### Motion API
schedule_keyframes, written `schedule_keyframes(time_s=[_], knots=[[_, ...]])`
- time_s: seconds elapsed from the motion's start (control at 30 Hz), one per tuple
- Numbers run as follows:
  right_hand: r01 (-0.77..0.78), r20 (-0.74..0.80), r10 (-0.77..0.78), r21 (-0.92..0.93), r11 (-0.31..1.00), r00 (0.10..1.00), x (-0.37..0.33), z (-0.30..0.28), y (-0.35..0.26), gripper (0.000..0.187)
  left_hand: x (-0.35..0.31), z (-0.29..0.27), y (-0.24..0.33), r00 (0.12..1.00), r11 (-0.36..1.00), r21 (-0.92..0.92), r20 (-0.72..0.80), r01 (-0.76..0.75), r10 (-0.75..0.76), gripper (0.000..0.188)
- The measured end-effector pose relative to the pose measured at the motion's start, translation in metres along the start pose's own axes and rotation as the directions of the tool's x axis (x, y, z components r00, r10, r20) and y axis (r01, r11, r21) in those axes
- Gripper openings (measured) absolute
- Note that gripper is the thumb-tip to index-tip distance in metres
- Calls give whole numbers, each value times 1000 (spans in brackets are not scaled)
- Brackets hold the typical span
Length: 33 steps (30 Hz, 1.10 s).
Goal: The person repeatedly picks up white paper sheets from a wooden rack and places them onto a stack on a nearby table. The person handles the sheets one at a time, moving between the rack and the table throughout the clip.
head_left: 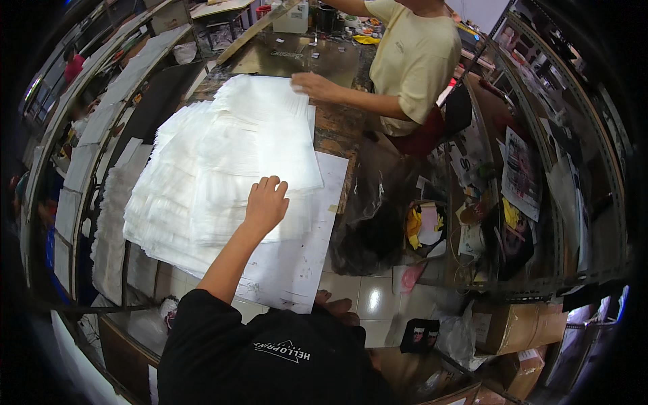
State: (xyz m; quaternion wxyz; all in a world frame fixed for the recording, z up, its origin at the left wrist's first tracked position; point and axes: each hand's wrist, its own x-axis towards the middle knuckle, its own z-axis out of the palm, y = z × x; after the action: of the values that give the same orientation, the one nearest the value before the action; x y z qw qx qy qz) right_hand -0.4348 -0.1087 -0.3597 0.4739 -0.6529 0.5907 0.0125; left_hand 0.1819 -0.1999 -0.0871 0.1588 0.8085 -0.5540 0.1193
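My left hand [266,204] reaches over the table with its fingers slightly bent and a little apart. It rests on, or just above, the near part of a wide, fanned pile of thin white sheets [223,162]; I see nothing gripped in it. My right hand is not in view. Across the pile, a co-worker in a pale yellow T-shirt has one hand [314,88] at the far right edge of the sheets. Under the pile's near right side lies a larger white board [297,270] with dark smudges.
The worn dark table [337,128] extends beyond the pile. Racks with pale panels [81,158] line the left; crowded metal shelving [574,101] stands right. Dark plastic [368,236] hangs beside the table. An open box [425,228] and cardboard cartons [516,327] are on the right.
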Motion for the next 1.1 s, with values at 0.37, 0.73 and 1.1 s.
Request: schedule_keyframes(time_s=[0.37, 0.73, 1.1], knots=[[-317, -13, 381, 528, 788, 925, 40, -1, -71, 30, 19, 63, -46, 981, 986, 148, 184, -82, 54, 8], [347, -177, -304, 594, 725, 936, 69, -94, -292, 58, -15, 61, 125, 875, 817, -467, 164, -338, 456, 12], [413, -471, -292, 176, 894, 833, 1, -182, -282, 24, -49, 18, 321, 545, 373, -829, 101, -417, 832, 11]])
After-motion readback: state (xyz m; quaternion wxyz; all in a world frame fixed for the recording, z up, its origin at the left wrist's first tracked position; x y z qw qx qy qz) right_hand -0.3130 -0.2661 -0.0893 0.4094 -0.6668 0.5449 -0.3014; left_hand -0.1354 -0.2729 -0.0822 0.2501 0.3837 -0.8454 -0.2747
